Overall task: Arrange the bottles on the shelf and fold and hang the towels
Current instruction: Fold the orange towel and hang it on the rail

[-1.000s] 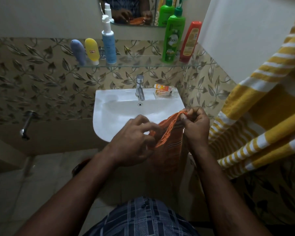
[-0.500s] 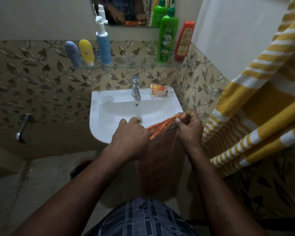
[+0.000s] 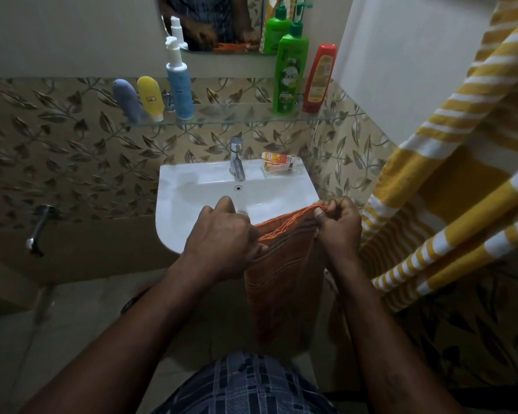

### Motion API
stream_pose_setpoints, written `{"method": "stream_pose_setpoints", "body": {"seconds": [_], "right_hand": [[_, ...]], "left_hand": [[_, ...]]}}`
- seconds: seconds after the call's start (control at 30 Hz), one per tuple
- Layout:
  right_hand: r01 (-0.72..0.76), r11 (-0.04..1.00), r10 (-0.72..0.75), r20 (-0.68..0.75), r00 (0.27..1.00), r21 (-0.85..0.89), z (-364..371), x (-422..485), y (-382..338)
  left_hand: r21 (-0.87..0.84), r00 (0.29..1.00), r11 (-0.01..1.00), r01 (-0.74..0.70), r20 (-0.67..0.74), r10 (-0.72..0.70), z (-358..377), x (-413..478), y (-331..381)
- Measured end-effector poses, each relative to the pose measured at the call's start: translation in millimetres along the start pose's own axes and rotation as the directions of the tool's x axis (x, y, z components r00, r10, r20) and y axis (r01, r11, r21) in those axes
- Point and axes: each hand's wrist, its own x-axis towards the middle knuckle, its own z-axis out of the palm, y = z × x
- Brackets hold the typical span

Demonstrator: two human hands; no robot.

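Note:
An orange towel point(image 3: 284, 279) hangs folded in front of the white sink point(image 3: 189, 186), its top edge stretched between both hands. My left hand point(image 3: 222, 237) pinches the left corner, my right hand point(image 3: 337, 225) pinches the right corner. On the glass shelf point(image 3: 237, 119) stand a grey-blue tube point(image 3: 127, 98), a yellow tube point(image 3: 151, 97), a blue pump bottle point(image 3: 178, 85), a green pump bottle point(image 3: 290, 70) and a red bottle point(image 3: 319, 79). A yellow and white striped towel point(image 3: 455, 180) hangs at the right.
A chrome tap point(image 3: 237, 158) and a small orange box point(image 3: 277, 162) sit at the sink's back edge. A mirror point(image 3: 219, 22) is above the shelf. A wall tap point(image 3: 39, 225) sticks out at the left. Leaf-patterned tiles cover the walls.
Both hands drew further apart and lowered slightly, pulling the orange towel's top edge taut; the towel hangs flatter and longer than a second ago.

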Motion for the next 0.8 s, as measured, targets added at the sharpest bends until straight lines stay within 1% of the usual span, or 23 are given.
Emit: {"method": "stream_pose_setpoints", "body": {"seconds": [0.07, 0.13, 0.2, 0.27, 0.3, 0.37, 0.43, 0.53, 0.63, 0.67, 0.7, 0.73, 0.77, 0.8], "right_hand": [[0.013, 0.999, -0.014, 0.024, 1.000, 0.035, -1, 0, -3], [0.021, 0.999, -0.023, 0.039, 0.999, 0.048, -3, 0, -7], [0.031, 0.997, -0.036, 0.054, 0.998, 0.076, -6, 3, -11], [0.038, 0.990, -0.050, 0.082, 0.995, 0.139, -9, 4, -17], [0.036, 0.983, -0.056, 0.108, 0.993, 0.182, -10, 5, -19], [0.026, 0.966, -0.068, 0.153, 0.986, 0.256, -10, 5, -22], [0.014, 0.956, -0.071, 0.183, 0.981, 0.293, -10, 4, -26], [-0.005, 0.939, -0.070, 0.207, 0.976, 0.343, -11, 4, -32], [0.003, 0.923, -0.096, 0.224, 0.970, 0.384, -12, 4, -41], [0.012, 0.918, -0.110, 0.224, 0.968, 0.397, -11, 5, -44], [0.019, 0.907, -0.124, 0.225, 0.967, 0.420, -11, 5, -47], [0.015, 0.890, -0.127, 0.217, 0.968, 0.457, -11, 5, -52], [-0.001, 0.868, -0.122, 0.214, 0.969, 0.497, -11, 4, -58], [-0.018, 0.850, -0.115, 0.218, 0.969, 0.527, -12, 4, -62]], "left_hand": [[-0.044, 0.999, 0.999, 0.014, -0.047, -0.016, 4, -1, -4], [-0.196, 0.987, 0.981, 0.003, -0.154, -0.034, 11, -3, -9], [-0.387, 0.967, 0.922, -0.009, -0.238, -0.090, 17, -4, -13], [-0.558, 0.951, 0.830, 0.001, -0.256, -0.174, 19, -3, -15], [-0.618, 0.942, 0.786, 0.014, -0.256, -0.218, 18, -3, -17], [-0.684, 0.920, 0.727, 0.063, -0.243, -0.307, 17, 0, -18], [-0.723, 0.897, 0.683, 0.104, -0.229, -0.379, 17, 3, -22], [-0.820, 0.882, 0.569, 0.057, -0.225, -0.414, 16, 5, -28], [-0.857, 0.871, 0.515, -0.014, -0.264, -0.415, 11, 7, -34], [-0.881, 0.867, 0.471, -0.047, -0.271, -0.419, 9, 7, -35], [-0.920, 0.872, 0.383, -0.087, -0.256, -0.417, 7, 6, -35], [-0.959, 0.893, 0.258, -0.116, -0.214, -0.396, 5, 7, -35], [-0.986, 0.926, 0.129, -0.106, -0.145, -0.348, 6, 8, -35], [-0.997, 0.954, 0.034, -0.064, -0.071, -0.291, 10, 9, -34]]}}
